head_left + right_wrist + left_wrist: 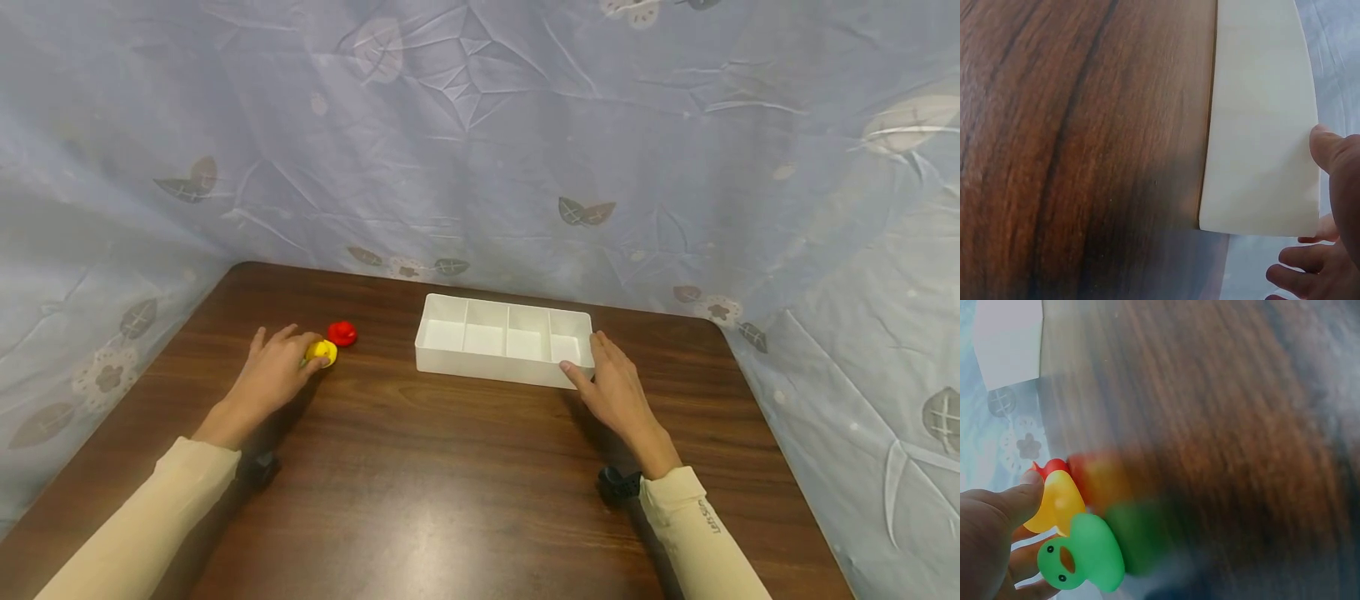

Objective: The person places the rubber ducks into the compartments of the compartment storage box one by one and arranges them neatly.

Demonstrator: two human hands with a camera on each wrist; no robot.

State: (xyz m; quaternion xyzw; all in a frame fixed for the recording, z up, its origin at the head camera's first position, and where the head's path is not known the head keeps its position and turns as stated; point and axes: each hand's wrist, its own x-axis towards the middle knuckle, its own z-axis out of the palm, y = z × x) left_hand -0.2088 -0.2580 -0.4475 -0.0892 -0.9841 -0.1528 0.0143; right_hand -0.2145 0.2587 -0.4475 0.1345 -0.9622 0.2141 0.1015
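Left hand (273, 371) at the ducks, right hand (615, 387) at the tray (487, 367).
Towards the worktop's (450, 450) far left corner, the left hand pinches the yellow duck (322, 350) between thumb and fingers, the green duck (1105, 556) just beside it and the red duck (342, 334) just beyond; near the far edge, the tray lies between the hands, the right hand's extended, parted thumb and fingers touching its right end.

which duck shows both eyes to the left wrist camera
The green duck, lowest in that view: its two eyes show, while the yellow duck and red duck show none.
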